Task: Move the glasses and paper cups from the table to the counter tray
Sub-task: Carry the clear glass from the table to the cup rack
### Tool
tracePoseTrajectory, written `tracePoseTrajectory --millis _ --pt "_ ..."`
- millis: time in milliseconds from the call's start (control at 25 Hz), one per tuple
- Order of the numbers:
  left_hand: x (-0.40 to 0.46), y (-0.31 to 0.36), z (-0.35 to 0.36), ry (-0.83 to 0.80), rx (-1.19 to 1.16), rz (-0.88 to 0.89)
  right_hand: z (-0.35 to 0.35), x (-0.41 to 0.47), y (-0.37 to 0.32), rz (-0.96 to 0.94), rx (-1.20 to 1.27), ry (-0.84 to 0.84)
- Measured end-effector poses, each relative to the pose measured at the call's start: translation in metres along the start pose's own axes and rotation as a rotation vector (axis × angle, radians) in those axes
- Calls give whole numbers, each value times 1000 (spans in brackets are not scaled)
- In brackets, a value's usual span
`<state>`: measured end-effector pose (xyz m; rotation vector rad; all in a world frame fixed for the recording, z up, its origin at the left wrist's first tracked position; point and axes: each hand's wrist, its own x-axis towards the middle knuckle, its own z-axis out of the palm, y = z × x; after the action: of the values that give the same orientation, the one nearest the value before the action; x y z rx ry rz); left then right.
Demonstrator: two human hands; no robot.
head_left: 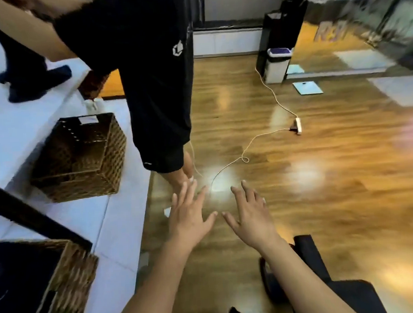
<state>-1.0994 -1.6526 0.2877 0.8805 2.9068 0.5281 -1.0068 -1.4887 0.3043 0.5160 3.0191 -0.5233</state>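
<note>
Head view, I see no glasses or paper cups, left hand (190,220) and right hand (251,216) side by side over the wooden floor (324,197), fingers (247,190) spread, holding nothing, wicker basket (79,156) left, second person (153,87) standing ahead.

Readable marks, head view:

1. Black shorts (157,86) worn by a standing person – white cube-like logo on the leg, no letters legible; small white swoosh-like mark at the hem, brand not legible
2. Dark counter front (352,24), upper right – large pale lettering, blurred, seemingly beginning "RE", remainder unreadable
3. Wicker basket (79,156) on the white floor, left – white label on the far rim, blank or too blurred to read

No other text, numbers or signs legible
</note>
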Motion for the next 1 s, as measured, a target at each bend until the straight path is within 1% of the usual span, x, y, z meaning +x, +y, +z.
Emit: tracePoseTrajectory --millis 80,240,360,600,720,800,840,1000 --pt "37 36 14 -33 7 41 -17 15 42 56 1 30" --pt "111 96 40 -114 75 193 -43 44 115 218 45 85" --pt "170 130 58 -118 89 272 -52 69 160 312 49 107" --pt "333 196 105 -167 117 445 -78 171 258 507 49 181" --pt "408 228 115 -198 96 529 -103 222 291 582 41 215" --pt "455 259 118 -210 128 624 -126 255 313 642 14 245" --pt "475 274 123 -221 104 666 -134 266 324 676 35 265" --pt "524 338 148 -266 53 812 -150 277 364 827 33 266"
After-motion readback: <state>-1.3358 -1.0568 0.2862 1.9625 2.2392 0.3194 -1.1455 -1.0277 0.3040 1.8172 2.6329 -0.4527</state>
